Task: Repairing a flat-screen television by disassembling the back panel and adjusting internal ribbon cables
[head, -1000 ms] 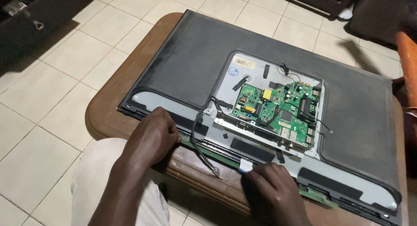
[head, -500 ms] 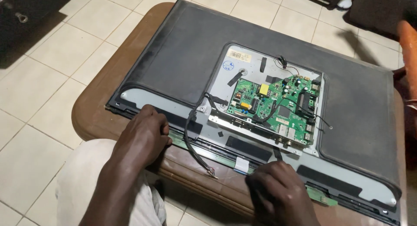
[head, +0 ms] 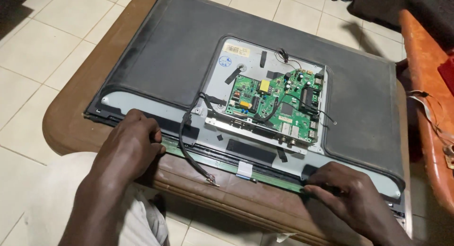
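Note:
A flat television panel (head: pixel 179 52) lies face down on a brown wooden table (head: pixel 71 128), its back cover off. A green circuit board (head: pixel 276 104) sits on the metal plate at its middle. My left hand (head: pixel 130 149) grips the panel's near edge at the left, fingers curled over the frame. My right hand (head: pixel 347 196) presses on the same near edge further right, fingertips on the narrow green strip (head: pixel 227 165) that runs along it. A loose black cable (head: pixel 189 146) hangs from the board over the edge between my hands, its bare connector dangling.
Pale tiled floor (head: pixel 38 47) surrounds the table. An orange padded seat (head: pixel 425 85) with a cable on it stands at the right, close to the panel's right side. My light-trousered knee (head: pixel 56 194) is under the table's near edge.
The view has shifted so the panel sits higher and larger in the frame. My right hand has slid to the right along the near edge; my left hand keeps its grip.

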